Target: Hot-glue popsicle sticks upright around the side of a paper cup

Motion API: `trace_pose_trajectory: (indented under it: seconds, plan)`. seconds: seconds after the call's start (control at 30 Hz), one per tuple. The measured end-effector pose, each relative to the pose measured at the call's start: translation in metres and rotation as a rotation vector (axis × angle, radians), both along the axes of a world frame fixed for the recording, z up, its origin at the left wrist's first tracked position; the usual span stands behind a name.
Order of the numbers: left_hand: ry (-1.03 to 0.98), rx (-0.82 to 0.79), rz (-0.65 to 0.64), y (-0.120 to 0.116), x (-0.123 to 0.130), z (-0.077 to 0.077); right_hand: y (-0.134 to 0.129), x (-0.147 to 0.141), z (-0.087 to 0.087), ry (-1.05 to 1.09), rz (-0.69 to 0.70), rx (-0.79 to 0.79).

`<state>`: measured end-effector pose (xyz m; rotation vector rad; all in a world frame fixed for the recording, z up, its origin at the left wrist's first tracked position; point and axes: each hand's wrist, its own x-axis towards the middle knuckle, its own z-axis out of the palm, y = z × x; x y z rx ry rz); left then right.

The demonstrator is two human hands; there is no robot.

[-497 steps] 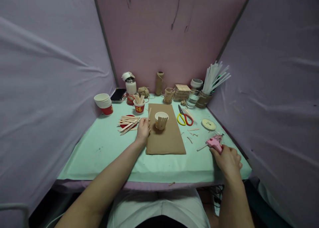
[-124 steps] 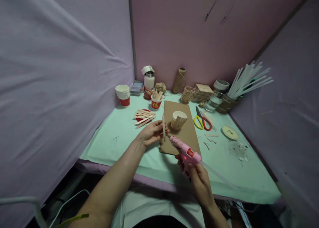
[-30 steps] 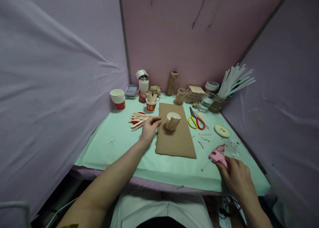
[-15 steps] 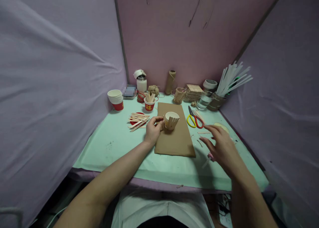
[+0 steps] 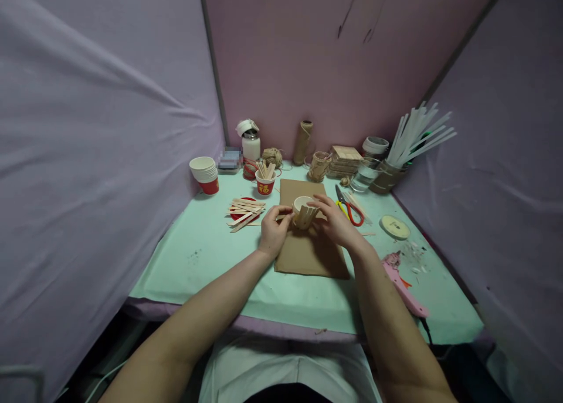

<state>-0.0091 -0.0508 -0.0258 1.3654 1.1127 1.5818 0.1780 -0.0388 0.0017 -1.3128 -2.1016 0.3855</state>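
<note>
A paper cup (image 5: 304,215) with wooden craft sticks fixed upright along its near side stands over a brown cardboard sheet (image 5: 308,259). My left hand (image 5: 276,230) closes thumb and fingers on the cup's left side; the exact contact point is too small to make out. From the right, my right hand (image 5: 336,222) is curled round the cup, its fingers at the rim and wall. Left of the cardboard, loose craft sticks (image 5: 246,209) lie over a red dish. To the right are scissors (image 5: 352,210) with red and yellow handles.
A pink glue gun (image 5: 407,291) with a cord lies at the right, near a pale yellow disc (image 5: 394,227). Along the back stand stacked paper cups (image 5: 204,174), a red cup of sticks (image 5: 264,185), a twine ball (image 5: 272,156), a water cup (image 5: 364,177) and white glue sticks (image 5: 417,136).
My right hand has moved left from above the glue gun to the cup's right side, uncovering the glue gun and disc. My left hand stays at the cup.
</note>
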Motion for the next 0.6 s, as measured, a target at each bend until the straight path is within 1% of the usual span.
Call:
trace_pose_trajectory:
  seconds: [0.2,0.43,0.6]
  plan:
    - [0.008,-0.009,0.008,-0.0008,0.0013,-0.0005,-0.0030,-0.0054,0.0001,0.073,0.015,-0.073]
    - [0.051,0.005,-0.013,-0.0003,0.0014,-0.0009,-0.0012,-0.0042,-0.0065,0.127,0.041,-0.054]
    - [0.071,0.029,0.000,0.0010,0.0027,-0.0002,-0.0017,-0.0061,-0.0064,0.144,0.035,-0.061]
